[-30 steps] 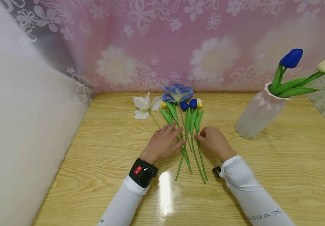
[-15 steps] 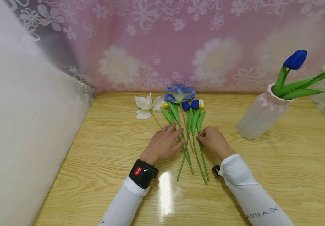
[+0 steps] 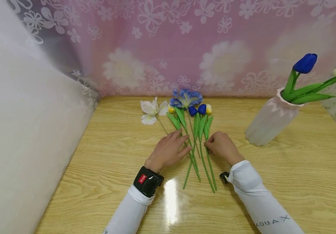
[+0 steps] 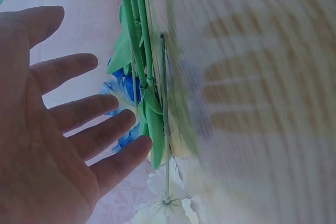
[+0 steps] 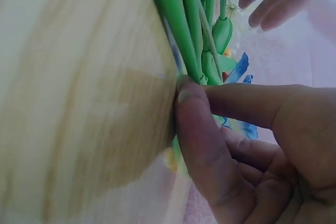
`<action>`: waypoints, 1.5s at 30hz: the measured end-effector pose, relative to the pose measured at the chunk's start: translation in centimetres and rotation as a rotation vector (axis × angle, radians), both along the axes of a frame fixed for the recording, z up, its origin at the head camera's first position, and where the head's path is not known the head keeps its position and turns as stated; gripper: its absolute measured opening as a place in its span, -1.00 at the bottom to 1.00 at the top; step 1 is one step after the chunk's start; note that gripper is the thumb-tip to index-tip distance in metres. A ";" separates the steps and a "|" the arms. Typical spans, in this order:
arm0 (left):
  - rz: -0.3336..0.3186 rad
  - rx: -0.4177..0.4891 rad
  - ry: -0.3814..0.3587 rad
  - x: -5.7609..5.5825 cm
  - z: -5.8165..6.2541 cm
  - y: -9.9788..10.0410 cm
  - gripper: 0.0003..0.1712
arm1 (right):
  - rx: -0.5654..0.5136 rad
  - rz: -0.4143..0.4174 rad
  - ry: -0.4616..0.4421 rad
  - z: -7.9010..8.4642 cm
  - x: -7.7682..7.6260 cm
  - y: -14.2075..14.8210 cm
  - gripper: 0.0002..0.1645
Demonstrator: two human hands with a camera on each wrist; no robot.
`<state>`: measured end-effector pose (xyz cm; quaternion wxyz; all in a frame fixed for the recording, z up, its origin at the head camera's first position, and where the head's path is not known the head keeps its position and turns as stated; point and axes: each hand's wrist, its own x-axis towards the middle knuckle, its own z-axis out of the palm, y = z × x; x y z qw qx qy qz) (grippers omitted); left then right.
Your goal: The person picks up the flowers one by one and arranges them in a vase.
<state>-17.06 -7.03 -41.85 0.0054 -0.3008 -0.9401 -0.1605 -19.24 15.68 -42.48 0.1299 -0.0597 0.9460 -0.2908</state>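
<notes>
On the wood-grain tabletop, pinching a white-and-yellow tulip by its green stem in right grip; at nine o'clock, holding left grip loosely splayed over crossed green stems. Farther, at two, seeing a fluted pale-pink vase.

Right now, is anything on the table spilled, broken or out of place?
Nothing stands out as spilled or broken. The vase seems to lean, perhaps only from the camera angle; some flower stems cross.
</notes>
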 end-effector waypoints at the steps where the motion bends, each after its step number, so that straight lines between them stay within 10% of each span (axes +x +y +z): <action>1: -0.002 0.004 0.000 0.0 0.0 0.0 -0.40 | -0.015 -0.002 -0.009 0.0 0.0 0.1 -0.61; 19: -0.023 0.000 -0.001 0.2 0.3 0.6 -0.39 | -0.231 -0.150 -0.088 1.1 0.8 2.5 -0.68; 45: -0.055 0.023 -0.026 0.1 0.4 2.2 -0.40 | -0.306 -0.212 0.257 4.0 2.8 4.8 -0.67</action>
